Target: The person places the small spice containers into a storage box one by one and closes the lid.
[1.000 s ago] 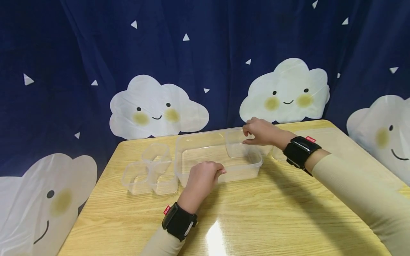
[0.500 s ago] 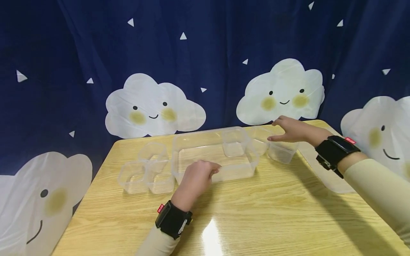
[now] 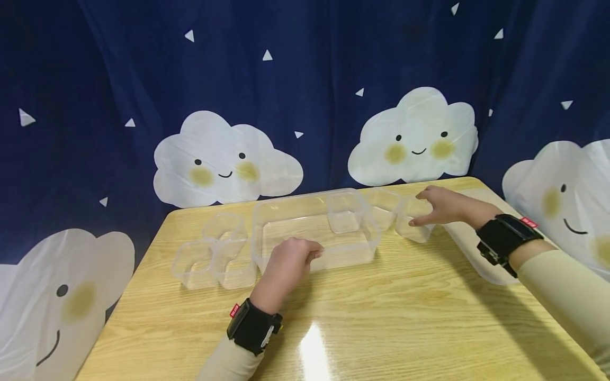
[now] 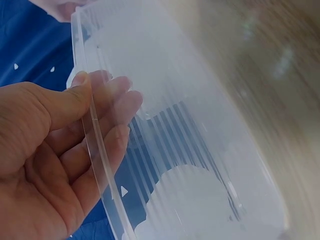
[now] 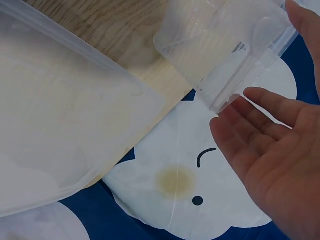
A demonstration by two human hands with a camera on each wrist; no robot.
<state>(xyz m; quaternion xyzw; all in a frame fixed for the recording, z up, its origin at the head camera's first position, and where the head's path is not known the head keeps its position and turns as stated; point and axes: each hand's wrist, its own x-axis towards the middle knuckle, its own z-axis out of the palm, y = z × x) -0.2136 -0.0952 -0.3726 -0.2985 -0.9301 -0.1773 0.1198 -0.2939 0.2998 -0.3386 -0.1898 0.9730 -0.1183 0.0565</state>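
In the head view, a large clear rectangular plastic container (image 3: 345,256) stands at the middle of the table. My left hand (image 3: 292,259) pinches its near wall, and the left wrist view shows the thumb outside and fingers behind the clear wall. A small clear box (image 3: 344,222) stands inside its right end. To the right, my right hand (image 3: 440,205) reaches over another small clear box (image 3: 412,232), with thumb and fingertips at opposite sides of its rim. In the right wrist view those fingertips (image 5: 230,102) meet the rim.
Another small clear box (image 3: 381,218) stands between the large container and the right hand's box. Three more, a back box (image 3: 225,225), a left box (image 3: 196,279) and a front box (image 3: 240,278), cluster left. A flat translucent lid (image 3: 483,262) lies right. A curtain (image 3: 324,95) hangs behind.
My right hand has left the small box inside the large container, moved right and come down onto another small box. My left hand stays at the near wall.
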